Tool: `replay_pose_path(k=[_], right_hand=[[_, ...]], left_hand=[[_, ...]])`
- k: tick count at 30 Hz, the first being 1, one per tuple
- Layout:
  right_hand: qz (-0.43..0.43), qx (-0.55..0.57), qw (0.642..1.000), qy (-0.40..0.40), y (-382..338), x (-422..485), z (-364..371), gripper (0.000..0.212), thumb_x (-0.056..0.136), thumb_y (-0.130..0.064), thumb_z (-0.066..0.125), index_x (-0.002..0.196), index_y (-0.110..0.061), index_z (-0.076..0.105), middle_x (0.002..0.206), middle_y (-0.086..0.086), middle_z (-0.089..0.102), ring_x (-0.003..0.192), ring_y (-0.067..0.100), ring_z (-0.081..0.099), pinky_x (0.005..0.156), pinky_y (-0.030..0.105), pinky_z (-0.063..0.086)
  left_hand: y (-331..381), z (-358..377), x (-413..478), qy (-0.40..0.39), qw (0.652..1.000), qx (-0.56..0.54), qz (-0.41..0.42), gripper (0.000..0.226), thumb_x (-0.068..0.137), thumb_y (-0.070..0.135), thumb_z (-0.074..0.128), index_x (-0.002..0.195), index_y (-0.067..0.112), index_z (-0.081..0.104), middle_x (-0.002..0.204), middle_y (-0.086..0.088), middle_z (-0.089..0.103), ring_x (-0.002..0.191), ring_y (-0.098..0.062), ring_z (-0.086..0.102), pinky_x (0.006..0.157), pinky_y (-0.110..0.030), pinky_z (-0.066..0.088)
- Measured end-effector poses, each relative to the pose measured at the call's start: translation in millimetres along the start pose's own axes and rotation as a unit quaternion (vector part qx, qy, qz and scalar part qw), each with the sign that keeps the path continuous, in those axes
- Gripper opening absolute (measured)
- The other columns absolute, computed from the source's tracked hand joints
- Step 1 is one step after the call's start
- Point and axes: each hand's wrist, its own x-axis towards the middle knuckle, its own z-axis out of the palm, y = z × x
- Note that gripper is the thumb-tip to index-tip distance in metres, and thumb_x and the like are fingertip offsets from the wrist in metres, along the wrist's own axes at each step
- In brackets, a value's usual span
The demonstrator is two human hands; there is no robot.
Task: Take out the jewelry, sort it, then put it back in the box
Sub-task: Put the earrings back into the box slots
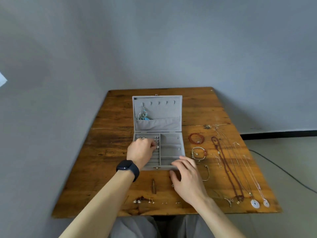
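Pinching a small pearl-like stud (157, 147) between curled fingertips (152, 146), the left hand (139, 151) works over the ribbed ring rolls in the left compartment of the jewelry box (171, 150). The right hand (187, 176) lies with relaxed, loosely spread fingers on the box's front right corner, apparently steadying it. Whether the stud is being lifted out or seated cannot be told. With bracelets (196, 138), necklaces (226, 169) and earrings (151, 201) laid in rows on the worn wooden table (111, 143), sorting looks largely done. The next move calls for a fine, light pinch: the stud is small, smooth and round, the grey lining soft and velvety. A turquoise bead necklace (142, 114) hangs from a hook in the open lid (163, 110).
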Motion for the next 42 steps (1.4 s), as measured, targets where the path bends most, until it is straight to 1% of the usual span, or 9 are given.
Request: replay_pose_path(k=[6,15,19,24,27,33,35,38,42], right_hand=[[-0.009,0.001,1.0,-0.008,5,-2,-1,0.03,0.091,-0.024,0.067,0.12,-0.018,0.068,0.123,-0.006,0.064,0.132,0.005,0.04,0.108,0.015,0.026],[-0.023,-0.027,0.999,-0.025,6,-5,-3,0.034,0.092,-0.024,0.063,0.125,-0.02,0.065,0.13,-0.007,0.062,0.138,0.007,0.036,0.107,0.02,0.031],[-0.011,0.027,0.999,-0.045,2,-1,-14,0.035,0.098,-0.019,0.056,0.133,-0.02,0.061,0.138,-0.008,0.057,0.139,0.003,0.035,0.11,0.016,0.024],[0.069,0.148,0.987,-0.004,-4,-2,-44,0.033,0.098,-0.016,0.058,0.129,-0.024,0.064,0.128,-0.012,0.064,0.099,-0.001,0.058,0.096,0.022,0.051],[0.082,0.14,0.987,0.006,-5,-17,-52,0.029,0.094,-0.015,0.065,0.121,-0.023,0.068,0.114,-0.014,0.068,0.104,-0.002,0.06,0.092,0.014,0.048],[0.139,0.094,0.985,-0.028,-11,-53,-44,0.027,0.09,-0.021,0.069,0.116,-0.029,0.067,0.107,-0.017,0.065,0.088,-0.005,0.058,0.071,0.003,0.04],[0.157,0.088,0.983,-0.031,-15,-61,-37,0.029,0.09,-0.021,0.069,0.119,-0.028,0.066,0.111,-0.014,0.064,0.088,-0.002,0.059,0.074,0.008,0.046],[0.177,0.084,0.98,-0.029,-20,-68,-28,0.032,0.091,-0.022,0.069,0.123,-0.025,0.065,0.119,-0.009,0.063,0.098,0.008,0.062,0.088,0.028,0.055],[0.191,0.072,0.979,-0.012,-25,-70,-22,0.033,0.094,-0.027,0.066,0.126,-0.023,0.065,0.121,-0.007,0.061,0.102,0.011,0.062,0.092,0.031,0.053]], left_hand=[[0,0,-5,0.002,0.999,-0.039,-0.009,0.015,0.096,0.03,0.062,0.107,0.028,0.073,0.099,0.004,0.073,0.092,-0.018,0.067,0.066,-0.027,0.051],[-3,-7,-4,-0.049,0.995,-0.087,-0.016,0.024,0.093,0.026,0.066,0.116,0.025,0.068,0.103,0.007,0.071,0.095,-0.015,0.066,0.08,-0.036,0.059],[-7,-12,-13,-0.057,0.993,-0.1,-0.012,0.026,0.094,0.023,0.063,0.12,0.026,0.066,0.109,0.007,0.07,0.1,-0.013,0.065,0.083,-0.036,0.059],[-12,-23,-51,-0.015,0.993,-0.115,-0.003,0.027,0.097,0.026,0.059,0.122,0.031,0.063,0.116,0.009,0.063,0.105,-0.009,0.06,0.082,-0.03,0.057],[-7,-24,-82,0.007,0.991,-0.129,0.013,0.023,0.097,0.03,0.058,0.12,0.033,0.064,0.116,0.01,0.062,0.106,-0.008,0.06,0.082,-0.031,0.057],[19,-2,-122,-0.014,0.99,-0.132,0.047,0.028,0.096,0.04,0.056,0.123,0.038,0.061,0.117,0.012,0.062,0.107,-0.008,0.057,0.083,-0.027,0.053],[29,6,-127,-0.027,0.991,-0.123,0.055,0.032,0.095,0.044,0.056,0.126,0.038,0.059,0.119,0.012,0.06,0.107,-0.009,0.056,0.083,-0.029,0.054],[41,15,-128,-0.032,0.993,-0.102,0.059,0.036,0.096,0.045,0.055,0.131,0.038,0.057,0.126,0.01,0.059,0.113,-0.012,0.054,0.089,-0.031,0.053],[47,22,-124,-0.033,0.994,-0.072,0.076,0.032,0.098,0.042,0.056,0.128,0.034,0.062,0.125,0.007,0.059,0.115,-0.014,0.053,0.092,-0.031,0.05]])
